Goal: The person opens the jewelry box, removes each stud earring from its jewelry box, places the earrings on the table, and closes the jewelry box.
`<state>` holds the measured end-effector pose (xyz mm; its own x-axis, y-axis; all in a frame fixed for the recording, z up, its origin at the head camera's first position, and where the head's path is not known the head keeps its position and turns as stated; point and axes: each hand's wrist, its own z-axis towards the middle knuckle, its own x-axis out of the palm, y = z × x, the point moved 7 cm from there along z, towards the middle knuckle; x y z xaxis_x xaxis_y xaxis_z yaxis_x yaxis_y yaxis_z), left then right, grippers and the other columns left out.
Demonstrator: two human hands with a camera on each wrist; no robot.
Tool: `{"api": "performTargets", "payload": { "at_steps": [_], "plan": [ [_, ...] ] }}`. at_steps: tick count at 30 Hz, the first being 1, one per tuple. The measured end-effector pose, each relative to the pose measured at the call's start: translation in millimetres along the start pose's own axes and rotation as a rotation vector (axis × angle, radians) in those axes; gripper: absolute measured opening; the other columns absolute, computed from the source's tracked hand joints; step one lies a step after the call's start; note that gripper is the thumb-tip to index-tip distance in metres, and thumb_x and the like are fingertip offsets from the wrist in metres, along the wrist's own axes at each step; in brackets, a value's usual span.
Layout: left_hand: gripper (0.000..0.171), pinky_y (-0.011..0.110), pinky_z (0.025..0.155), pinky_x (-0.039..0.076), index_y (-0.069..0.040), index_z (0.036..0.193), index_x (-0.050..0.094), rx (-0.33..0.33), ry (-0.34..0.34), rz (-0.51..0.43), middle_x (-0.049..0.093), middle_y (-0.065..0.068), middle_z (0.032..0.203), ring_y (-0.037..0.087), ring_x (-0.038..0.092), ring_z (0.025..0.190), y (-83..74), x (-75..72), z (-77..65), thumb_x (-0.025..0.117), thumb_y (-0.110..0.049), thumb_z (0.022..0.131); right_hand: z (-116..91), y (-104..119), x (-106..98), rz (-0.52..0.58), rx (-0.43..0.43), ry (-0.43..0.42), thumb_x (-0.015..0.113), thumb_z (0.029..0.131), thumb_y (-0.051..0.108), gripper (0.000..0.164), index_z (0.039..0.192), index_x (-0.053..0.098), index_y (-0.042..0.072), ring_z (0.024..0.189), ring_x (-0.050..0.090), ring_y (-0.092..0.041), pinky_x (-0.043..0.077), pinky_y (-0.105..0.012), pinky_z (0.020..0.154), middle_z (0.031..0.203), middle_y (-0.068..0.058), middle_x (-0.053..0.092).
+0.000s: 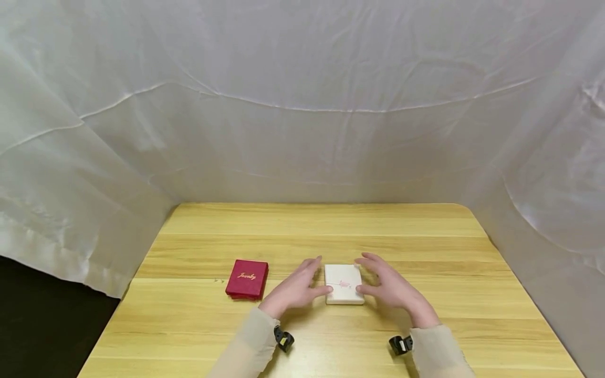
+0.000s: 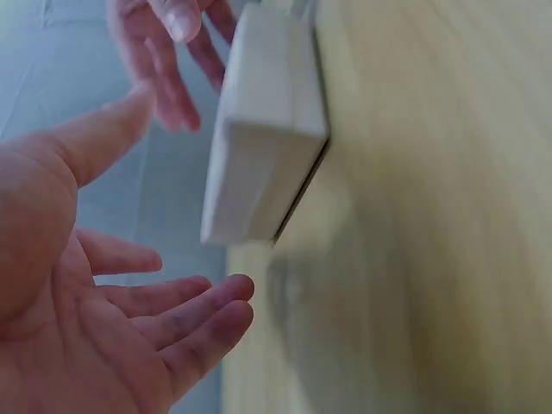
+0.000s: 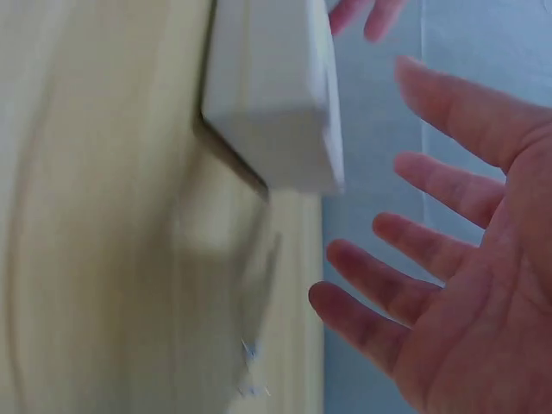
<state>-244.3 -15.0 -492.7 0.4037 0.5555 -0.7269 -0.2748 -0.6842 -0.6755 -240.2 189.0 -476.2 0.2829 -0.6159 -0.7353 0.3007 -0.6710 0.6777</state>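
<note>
A white square box [image 1: 341, 294] with a small pink print on its lid lies flat on the wooden table. On its left side is my left hand [image 1: 299, 286], fingers spread and thumb reaching to the lid's edge in the head view. My right hand [image 1: 388, 283] mirrors it on the right side, thumb close to the box. Both wrist views show a gap between the fingers and the box's side walls, the white box [image 2: 267, 121] standing between the two palms. Left of my left hand lies a dark red box [image 1: 247, 278] with gold "Jewelry" lettering.
The light wooden table [image 1: 198, 336] has its far edge against a pale hanging cloth [image 1: 302, 147]. More cloth hangs along both sides. A dark area [image 1: 42, 320] shows past the table's left edge. Each wrist wears a small black camera mount [image 1: 283, 339].
</note>
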Motion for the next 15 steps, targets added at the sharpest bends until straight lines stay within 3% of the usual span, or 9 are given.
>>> {"api": "performTargets", "payload": {
  "at_steps": [4,8,15],
  "plan": [
    [0.07,0.054,0.111,0.03,-0.016,0.156,0.026,0.027,-0.034,0.028,0.027,0.013,0.158,0.034,0.034,0.139,5.5,-19.6,-8.7,0.049,-0.05,0.099,-1.7,-8.5,-13.8,-0.041,0.019,-0.039,0.064,0.096,0.026,0.06,0.146,0.043,0.002,0.134,0.031,-0.05,0.029,-0.067,0.104,0.153,-0.027,0.026],
    [0.063,0.054,0.111,0.029,-0.02,0.155,0.031,0.047,-0.089,0.063,0.029,0.008,0.158,0.032,0.032,0.141,12.8,-38.9,-17.5,0.038,-0.053,0.102,-5.0,-17.3,-28.3,-0.196,0.057,-0.089,0.051,0.102,0.039,0.06,0.149,0.039,0.005,0.135,0.03,-0.051,0.026,-0.068,0.105,0.154,-0.026,0.026],
    [0.059,0.055,0.111,0.029,-0.019,0.154,0.034,0.039,-0.21,0.125,0.029,0.01,0.158,0.032,0.029,0.142,34.7,-69.1,-30.5,0.039,-0.049,0.103,-8.4,-29.6,-47.6,-0.382,0.14,-0.128,0.036,0.1,0.059,0.072,0.153,0.033,0.011,0.137,0.026,-0.051,0.018,-0.072,0.105,0.156,-0.025,0.023]
  ]
}}
